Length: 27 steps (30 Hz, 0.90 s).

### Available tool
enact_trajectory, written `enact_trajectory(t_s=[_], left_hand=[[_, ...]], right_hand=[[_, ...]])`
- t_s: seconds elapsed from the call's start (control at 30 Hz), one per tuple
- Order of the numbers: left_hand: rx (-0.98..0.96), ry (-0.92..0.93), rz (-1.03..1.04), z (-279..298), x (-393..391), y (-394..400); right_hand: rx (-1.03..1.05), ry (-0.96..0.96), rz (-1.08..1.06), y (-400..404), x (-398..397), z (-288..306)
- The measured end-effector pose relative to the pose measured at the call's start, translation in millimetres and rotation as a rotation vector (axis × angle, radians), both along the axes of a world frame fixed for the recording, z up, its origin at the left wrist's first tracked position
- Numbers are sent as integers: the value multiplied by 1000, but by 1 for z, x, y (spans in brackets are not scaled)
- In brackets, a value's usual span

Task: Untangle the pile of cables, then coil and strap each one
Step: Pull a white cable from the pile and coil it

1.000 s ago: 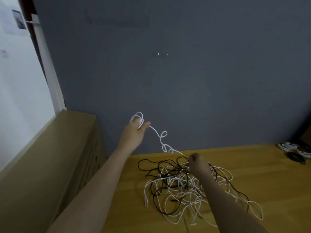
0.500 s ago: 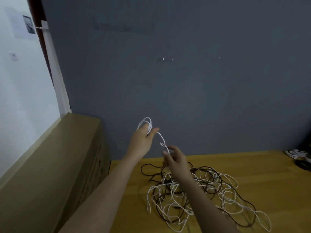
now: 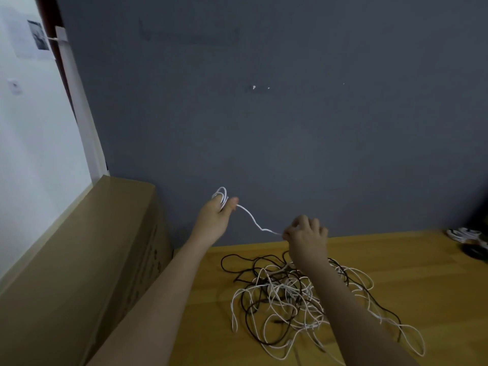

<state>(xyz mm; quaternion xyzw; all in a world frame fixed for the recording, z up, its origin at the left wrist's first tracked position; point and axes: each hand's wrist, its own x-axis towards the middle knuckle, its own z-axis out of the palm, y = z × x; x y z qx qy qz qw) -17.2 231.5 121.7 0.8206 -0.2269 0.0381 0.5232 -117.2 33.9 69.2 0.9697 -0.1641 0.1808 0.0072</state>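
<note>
We see the tangled pile of white and black cables [image 3: 298,294] on the light wooden tabletop [image 3: 409,281]. A big brown cardboard box [image 3: 79,260] stands left of it. The grey wall [image 3: 290,128] is behind both.

One head-worn view (wide-angle) looks forward and down, close over the wooden table [image 3: 396,273], facing the grey wall [image 3: 290,128]

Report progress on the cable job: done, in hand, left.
Done: some white coiled cables lie at the table's far right edge, apparently finished; straps cannot be made out. In hand: the left hand holds a few loops of thin white cable, and the right hand pinches the same strand further along. Left: most of it. The tangled pile of black and white cables sits on the wooden table.
</note>
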Motion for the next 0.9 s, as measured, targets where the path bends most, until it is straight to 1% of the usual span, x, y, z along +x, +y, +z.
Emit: enact_trajectory(t_s=[0.03, 0.1, 0.17, 0.27, 0.33, 0.47, 0.53, 0.6, 0.67, 0.73, 0.9], left_hand=[[-13, 10, -29, 5, -1, -2], [-38, 21, -50, 17, -3, -5], [-81, 26, -35, 28, -5, -8], [-135, 29, 17, 40, -4, -9], [-149, 23, 35, 43, -2, -8], [-202, 11, 105, 44, 0, -2], [-221, 11, 133, 43, 3, 2], [-256, 17, 157, 41, 6, 6], [-272, 26, 182, 40, 7, 8], [-269, 38, 201, 40, 4, 9], [-174, 68, 150, 35, -4, 6]], right_hand=[[24, 35, 80, 1, 2, 4], [180, 84, 236, 3, 4, 9], [314, 72, 306, 7, 0, 7], [529, -130, 221, 10, -5, 0], [595, -206, 173, 10, -7, 0], [545, -146, 218, 6, -11, 1], [587, -109, 188, 3, -13, 1], [742, -158, 140, 2, -13, 1], [973, -285, 106, 3, -13, 4], [1150, -397, 109, 8, -13, 9], [1408, -523, 196, 29, -10, 30]])
